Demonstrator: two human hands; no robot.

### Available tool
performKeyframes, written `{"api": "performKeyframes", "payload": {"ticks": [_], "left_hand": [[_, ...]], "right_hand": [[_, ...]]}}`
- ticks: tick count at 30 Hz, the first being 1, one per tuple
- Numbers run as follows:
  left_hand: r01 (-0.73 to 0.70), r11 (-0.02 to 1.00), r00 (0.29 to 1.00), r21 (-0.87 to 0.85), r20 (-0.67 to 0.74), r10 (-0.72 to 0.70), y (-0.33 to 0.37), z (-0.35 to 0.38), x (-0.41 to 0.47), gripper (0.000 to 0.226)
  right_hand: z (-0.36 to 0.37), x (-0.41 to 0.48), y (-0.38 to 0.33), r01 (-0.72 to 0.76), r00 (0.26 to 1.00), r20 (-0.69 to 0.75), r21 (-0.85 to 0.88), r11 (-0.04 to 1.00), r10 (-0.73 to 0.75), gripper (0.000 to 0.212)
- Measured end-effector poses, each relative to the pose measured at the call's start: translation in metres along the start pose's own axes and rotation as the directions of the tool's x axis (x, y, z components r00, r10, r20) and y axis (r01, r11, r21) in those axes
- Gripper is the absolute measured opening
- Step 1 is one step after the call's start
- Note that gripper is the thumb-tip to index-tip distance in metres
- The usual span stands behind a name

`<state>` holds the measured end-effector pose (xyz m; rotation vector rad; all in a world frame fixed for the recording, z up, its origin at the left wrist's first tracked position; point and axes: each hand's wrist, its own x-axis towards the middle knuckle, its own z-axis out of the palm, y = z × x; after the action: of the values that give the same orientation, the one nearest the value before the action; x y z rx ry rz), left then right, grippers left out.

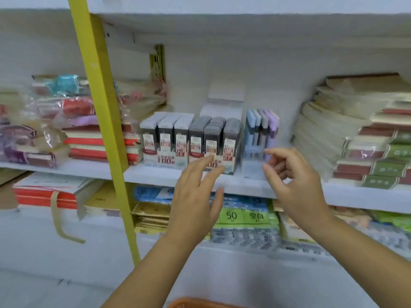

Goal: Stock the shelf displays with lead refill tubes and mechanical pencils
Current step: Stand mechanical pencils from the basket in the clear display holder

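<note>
The refill tubes (213, 134) stand in two boxes (165, 160) at the front edge of the shelf (153, 175), with the pencils (262, 125) upright in a clear holder (252, 166) just to their right. The left hand (195, 196), fingers straight and empty, reaches toward the right box. The right hand (295, 181), loosely curled and holding nothing, is in front of the holder. The tubes look light, stiff and slick (a packed row may topple), so pinch one by its narrow sides near the cap.

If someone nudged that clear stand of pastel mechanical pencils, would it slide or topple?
It probably tips rather easily: the clear stand looks narrow, and the mechanical pencils stand upright, well above its front wall. It is likely light, being thin clear plastic. On the smooth white shelf a low push would probably slide it.
</note>
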<state>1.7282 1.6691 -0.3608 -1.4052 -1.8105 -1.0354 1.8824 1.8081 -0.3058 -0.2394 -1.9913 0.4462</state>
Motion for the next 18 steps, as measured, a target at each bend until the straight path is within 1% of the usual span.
{"api": "performKeyframes", "payload": {"ticks": [1,2,3,4,5,6,8,10,11,13,14,15,16,18], "left_hand": [[0.007,1.000,1.000,-0.024,-0.010,-0.008,-0.001,0.004,-0.023,0.035],[0.028,0.998,0.999,-0.048,0.017,-0.028,-0.003,0.011,-0.050,0.033],[0.071,0.995,0.995,-0.068,0.079,-0.065,-0.005,0.018,-0.080,0.031],[0.140,0.987,0.977,-0.083,0.173,-0.124,-0.008,0.025,-0.112,0.031],[0.233,0.969,0.938,-0.089,0.285,-0.199,-0.010,0.032,-0.144,0.032],[0.332,0.940,0.872,-0.075,0.405,-0.275,-0.015,0.039,-0.177,0.033],[0.501,0.865,0.680,0.002,0.618,-0.395,-0.025,0.050,-0.239,0.037],[0.597,0.795,0.470,0.108,0.756,-0.456,-0.040,0.060,-0.291,0.043],[0.621,0.763,0.352,0.176,0.808,-0.473,-0.047,0.065,-0.315,0.048],[0.626,0.711,0.100,0.319,0.872,-0.479,-0.056,0.072,-0.355,0.057],[0.615,0.698,-0.002,0.366,0.886,-0.463,-0.060,0.075,-0.373,0.059],[0.607,0.692,-0.076,0.390,0.896,-0.438,-0.063,0.079,-0.388,0.059],[0.603,0.686,-0.131,0.407,0.899,-0.418,-0.065,0.083,-0.401,0.059],[0.586,0.684,-0.204,0.433,0.897,-0.393,-0.069,0.093,-0.417,0.059]], "right_hand": [[0.007,-0.022,0.004,-0.035,0.999,0.032,0.024,0.999,0.034,0.025],[0.015,-0.048,0.010,-0.082,0.993,0.082,0.030,0.996,0.079,0.025],[0.026,-0.076,0.018,-0.135,0.980,0.148,0.016,0.991,0.131,0.023],[0.037,-0.105,0.027,-0.199,0.954,0.226,-0.012,0.980,0.197,0.022],[0.049,-0.136,0.036,-0.276,0.910,0.308,-0.049,0.960,0.278,0.022],[0.061,-0.167,0.046,-0.357,0.849,0.383,-0.094,0.929,0.365,0.021],[0.085,-0.233,0.064,-0.468,0.710,0.491,-0.207,0.859,0.505,0.015],[0.106,-0.292,0.080,-0.544,0.554,0.566,-0.310,0.780,0.611,0.014],[0.115,-0.320,0.086,-0.585,0.452,0.601,-0.357,0.728,0.659,0.016],[0.130,-0.367,0.094,-0.644,0.197,0.664,-0.467,0.606,0.721,0.025],[0.137,-0.388,0.098,-0.647,0.072,0.683,-0.522,0.555,0.727,0.031],[0.144,-0.406,0.101,-0.631,-0.023,0.692,-0.569,0.527,0.721,0.036],[0.150,-0.422,0.104,-0.607,-0.091,0.696,-0.606,0.514,0.712,0.040],[0.161,-0.444,0.109,-0.569,-0.182,0.687,-0.657,0.495,0.704,0.046]]}}
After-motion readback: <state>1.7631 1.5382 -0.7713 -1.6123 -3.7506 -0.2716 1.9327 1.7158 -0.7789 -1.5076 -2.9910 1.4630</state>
